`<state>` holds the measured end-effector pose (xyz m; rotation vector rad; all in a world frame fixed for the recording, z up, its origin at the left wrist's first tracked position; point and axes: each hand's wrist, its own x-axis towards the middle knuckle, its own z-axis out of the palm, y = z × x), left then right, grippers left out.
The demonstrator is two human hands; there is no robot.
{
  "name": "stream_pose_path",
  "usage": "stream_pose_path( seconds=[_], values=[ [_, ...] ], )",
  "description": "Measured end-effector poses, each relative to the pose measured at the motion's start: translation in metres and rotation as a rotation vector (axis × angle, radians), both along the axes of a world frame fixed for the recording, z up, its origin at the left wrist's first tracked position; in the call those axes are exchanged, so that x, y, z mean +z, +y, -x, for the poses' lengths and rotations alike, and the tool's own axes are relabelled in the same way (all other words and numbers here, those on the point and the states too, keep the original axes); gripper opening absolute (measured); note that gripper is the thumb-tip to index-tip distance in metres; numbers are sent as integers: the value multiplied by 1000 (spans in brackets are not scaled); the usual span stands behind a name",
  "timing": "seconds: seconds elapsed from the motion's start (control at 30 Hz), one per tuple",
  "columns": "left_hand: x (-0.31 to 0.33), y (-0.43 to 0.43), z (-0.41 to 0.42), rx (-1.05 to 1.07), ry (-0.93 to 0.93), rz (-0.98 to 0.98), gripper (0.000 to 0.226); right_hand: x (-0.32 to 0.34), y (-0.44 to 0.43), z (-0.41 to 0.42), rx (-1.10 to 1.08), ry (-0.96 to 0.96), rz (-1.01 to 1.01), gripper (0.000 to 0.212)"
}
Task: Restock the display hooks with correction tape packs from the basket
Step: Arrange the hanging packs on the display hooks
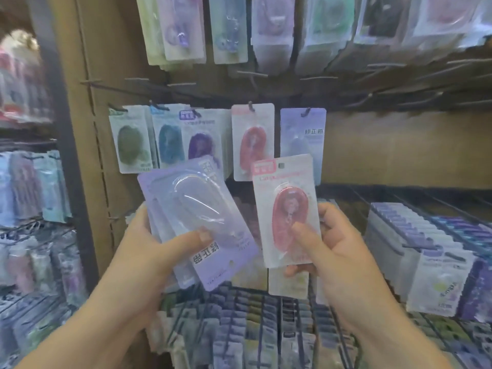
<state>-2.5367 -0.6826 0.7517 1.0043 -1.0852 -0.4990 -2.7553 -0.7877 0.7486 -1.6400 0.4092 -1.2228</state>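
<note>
Right hand [343, 251] pinches red pack [286, 211], upright, header up; left hand [149, 246] grips purple packs [197, 222], tilted, inverted.

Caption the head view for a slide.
Facing the display hooks, the left hand grips several lilac packs while the right hand holds a red pack upright.

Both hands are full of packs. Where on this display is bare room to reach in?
Free: the bare brown backboard right of the hanging lilac card pack, under the empty dark wire hooks. Crowded: the top row of packs, the green, teal and purple packs at left, the wire racks below.
</note>
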Motion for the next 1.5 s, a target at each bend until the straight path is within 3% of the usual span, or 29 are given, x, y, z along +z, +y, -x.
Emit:
stream_pose_path(
  seconds=[0.2, 0.33, 0.67, 0.9, 1.2, 1.3, 1.4, 1.5],
  values=[
    [22, -34, -33, -26, -10, 39, 78, 41, -33, -36, 22, -54, 110, 31],
    [29, -47, -49, -53, -28, 47, 84, 60, -45, -59, -23, -100, 151, 16],
    [41, -61, -78, -138, -80, 94, 87, 71, -48, -89, -221, -99, 83, 11],
    [36, -61, -85, -195, -76, 117, 86, 80, -55, -98, -468, 203, 165, 15],
    [39, -55, -87, -220, -82, 125, 89, 87, -55, -101, -574, 311, 171, 17],
    [39, -53, -82, -255, -75, 129, 88, 81, -47, -91, -722, 340, 298, 20],
    [37, -53, -75, -322, -60, 123, 81, 74, -32, -72, -901, 126, 507, 34],
    [40, -53, -58, -381, -51, 114, 80, 72, -6, -57, -583, -58, 519, 37]
  ],
)
